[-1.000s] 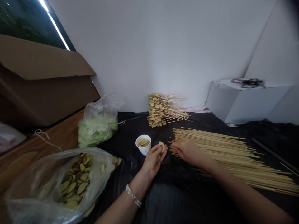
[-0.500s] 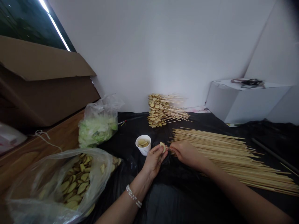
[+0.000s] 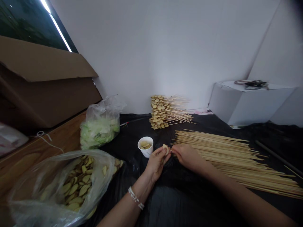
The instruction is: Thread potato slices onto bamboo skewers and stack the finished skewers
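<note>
My left hand (image 3: 157,160), with a beaded bracelet on its wrist, pinches a pale potato slice (image 3: 165,148). From the right, my right hand (image 3: 186,154) closes on a thin wooden skewer (image 3: 170,150), whose near end meets the slice; how deep it goes in I cannot tell. A white paper cup (image 3: 147,153) holding more slices stands just left of my left hand. Beyond and to the right of my right hand lies a wide spread of bare skewers (image 3: 220,151). Against the wall a stack of skewered slices (image 3: 159,112) has its sticks pointing right.
An open plastic bag of potato slices (image 3: 101,189) lies at the lower left, with a bag of cut cabbage (image 3: 100,129) behind it. A cardboard box (image 3: 47,97) is at the far left, a white box (image 3: 251,101) at the right. Black plastic sheeting (image 3: 163,205) covers the surface.
Both hands keep their grips on the slice and the skewer, almost in place. The view has shifted very slightly; nothing else visibly differs.
</note>
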`<state>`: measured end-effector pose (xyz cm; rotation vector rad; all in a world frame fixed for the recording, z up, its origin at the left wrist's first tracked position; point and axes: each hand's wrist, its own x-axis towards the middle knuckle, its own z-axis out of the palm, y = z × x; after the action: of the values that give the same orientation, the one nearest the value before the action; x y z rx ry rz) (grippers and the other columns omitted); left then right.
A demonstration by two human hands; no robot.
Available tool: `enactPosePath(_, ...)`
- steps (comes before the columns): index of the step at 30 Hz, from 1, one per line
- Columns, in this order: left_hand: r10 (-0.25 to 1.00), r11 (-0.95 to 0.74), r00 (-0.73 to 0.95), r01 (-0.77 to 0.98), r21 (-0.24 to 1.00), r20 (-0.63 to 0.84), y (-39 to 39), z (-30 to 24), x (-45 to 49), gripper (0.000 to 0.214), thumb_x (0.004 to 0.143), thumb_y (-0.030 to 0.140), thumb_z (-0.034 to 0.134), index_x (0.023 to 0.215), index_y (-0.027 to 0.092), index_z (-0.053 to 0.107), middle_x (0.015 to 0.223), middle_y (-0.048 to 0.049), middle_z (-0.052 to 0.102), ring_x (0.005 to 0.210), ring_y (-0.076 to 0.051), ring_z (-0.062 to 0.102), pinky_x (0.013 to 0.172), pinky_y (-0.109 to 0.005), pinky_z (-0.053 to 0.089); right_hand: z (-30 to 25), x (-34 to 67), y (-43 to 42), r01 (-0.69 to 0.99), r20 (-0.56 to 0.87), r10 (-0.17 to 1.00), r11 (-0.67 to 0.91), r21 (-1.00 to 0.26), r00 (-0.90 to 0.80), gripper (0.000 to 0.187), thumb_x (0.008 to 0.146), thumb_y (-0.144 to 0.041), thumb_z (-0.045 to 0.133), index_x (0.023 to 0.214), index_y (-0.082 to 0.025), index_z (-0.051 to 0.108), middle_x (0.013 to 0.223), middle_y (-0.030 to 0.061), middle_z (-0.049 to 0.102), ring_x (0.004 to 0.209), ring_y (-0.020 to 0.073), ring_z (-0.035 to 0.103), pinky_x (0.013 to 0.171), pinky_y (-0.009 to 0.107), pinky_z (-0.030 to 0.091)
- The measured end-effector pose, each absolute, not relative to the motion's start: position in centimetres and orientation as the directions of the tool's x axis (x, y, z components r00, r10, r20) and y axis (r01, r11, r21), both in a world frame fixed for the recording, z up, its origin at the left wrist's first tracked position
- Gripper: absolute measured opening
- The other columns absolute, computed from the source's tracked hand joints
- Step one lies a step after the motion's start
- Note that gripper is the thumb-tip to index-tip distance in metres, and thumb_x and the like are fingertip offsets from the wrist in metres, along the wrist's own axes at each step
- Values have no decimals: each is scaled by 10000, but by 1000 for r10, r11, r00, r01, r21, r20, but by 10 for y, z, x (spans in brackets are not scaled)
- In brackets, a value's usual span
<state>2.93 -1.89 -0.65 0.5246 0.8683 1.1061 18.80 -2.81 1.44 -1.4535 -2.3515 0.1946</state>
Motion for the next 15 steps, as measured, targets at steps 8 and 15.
enactPosePath(8, 901, 413, 142, -572, 708, -410, -17, 0, 28, 68, 783, 93, 641, 840, 114, 673, 862, -68, 706, 739, -117, 678, 723, -192, 554, 22, 201, -22, 749, 261, 883, 469, -468, -390, 263, 917, -225, 400, 843, -170, 647, 803, 51, 671, 718, 147, 573, 666, 244, 362)
enactPosePath(15, 908, 390, 124, -599, 700, -401, -15, -2, 27, 55, 761, 119, 675, 813, 134, 685, 846, -48, 703, 718, -106, 669, 694, -184, 551, 28, 207, -22, 762, 227, 891, 454, -462, -393, 261, 902, -206, 403, 788, -165, 634, 753, 42, 662, 670, 139, 550, 647, 245, 355)
